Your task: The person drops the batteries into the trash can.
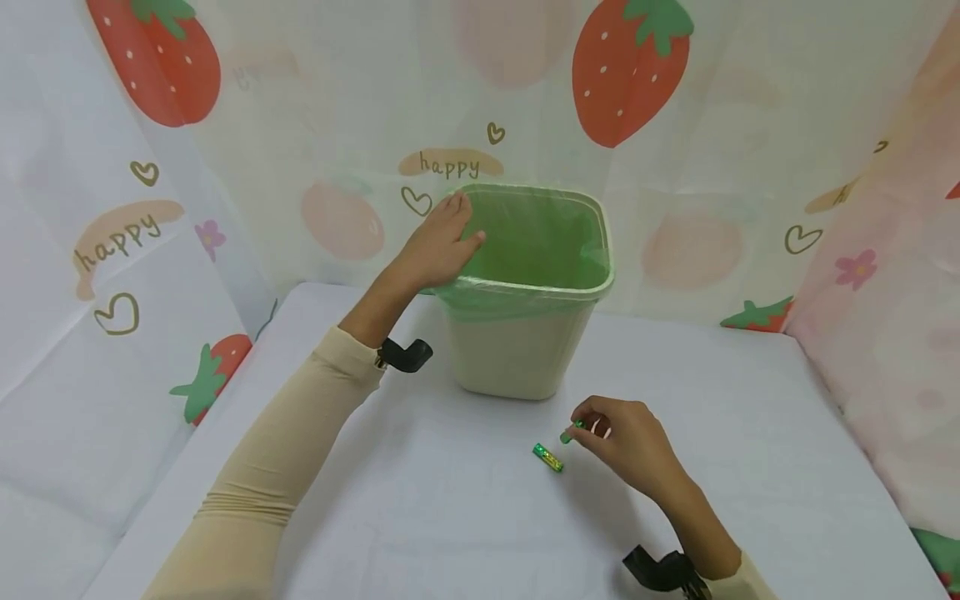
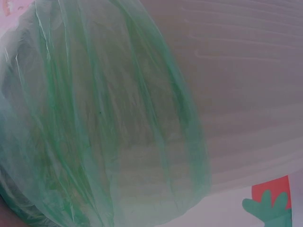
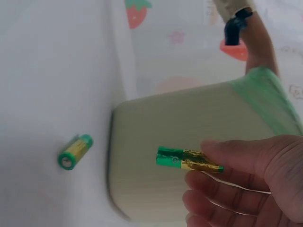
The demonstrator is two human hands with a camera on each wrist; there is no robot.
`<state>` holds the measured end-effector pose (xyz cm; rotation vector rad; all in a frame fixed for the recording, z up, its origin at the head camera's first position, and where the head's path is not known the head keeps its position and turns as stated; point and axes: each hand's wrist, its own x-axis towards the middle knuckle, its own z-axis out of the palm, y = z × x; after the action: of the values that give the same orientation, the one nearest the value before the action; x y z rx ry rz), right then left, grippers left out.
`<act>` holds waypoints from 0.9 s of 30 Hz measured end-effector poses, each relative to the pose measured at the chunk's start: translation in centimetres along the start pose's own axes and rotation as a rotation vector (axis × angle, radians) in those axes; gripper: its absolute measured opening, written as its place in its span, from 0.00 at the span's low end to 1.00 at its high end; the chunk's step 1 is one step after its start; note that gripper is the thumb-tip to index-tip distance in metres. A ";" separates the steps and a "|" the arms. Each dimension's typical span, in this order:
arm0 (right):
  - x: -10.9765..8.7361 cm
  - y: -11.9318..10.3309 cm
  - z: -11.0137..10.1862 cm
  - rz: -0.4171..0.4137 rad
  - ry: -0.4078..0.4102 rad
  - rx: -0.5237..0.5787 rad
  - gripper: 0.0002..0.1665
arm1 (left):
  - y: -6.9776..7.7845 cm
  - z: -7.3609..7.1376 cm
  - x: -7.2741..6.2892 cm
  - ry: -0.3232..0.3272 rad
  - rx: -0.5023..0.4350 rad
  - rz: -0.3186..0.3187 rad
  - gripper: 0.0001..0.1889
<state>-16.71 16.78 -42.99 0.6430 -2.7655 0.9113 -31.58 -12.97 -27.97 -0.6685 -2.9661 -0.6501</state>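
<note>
A cream trash bin [image 1: 517, 350] stands upright, lined with a translucent green bag [image 1: 540, 237] folded over its rim. My left hand [image 1: 438, 242] holds the bin's left rim, the thumb on the inner side; the left wrist view shows the bag's folds [image 2: 109, 118] along the bin's outside, with the fingers out of sight. In front of the bin, my right hand [image 1: 626, 437] pinches a green and gold battery [image 3: 187, 159] between thumb and fingers, above the table. A second battery [image 1: 548, 457] of the same look lies on the table just left of that hand.
A white cloth covers the table [image 1: 420, 517]. Behind it and at both sides hang curtains [image 1: 360, 133] printed with strawberries, hearts and the word "happy". Each wrist wears a black camera mount [image 1: 405, 356]. The bin's lower front is near the loose battery.
</note>
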 end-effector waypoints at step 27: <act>0.8 -4.9 -5.4 -0.182 0.043 0.147 0.07 | -0.4 0.3 0.2 0.000 0.005 0.004 0.37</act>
<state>-15.12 16.17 -35.89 0.8716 -2.5687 1.0793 -31.91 -13.07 -28.35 -0.6744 -2.9648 -0.6418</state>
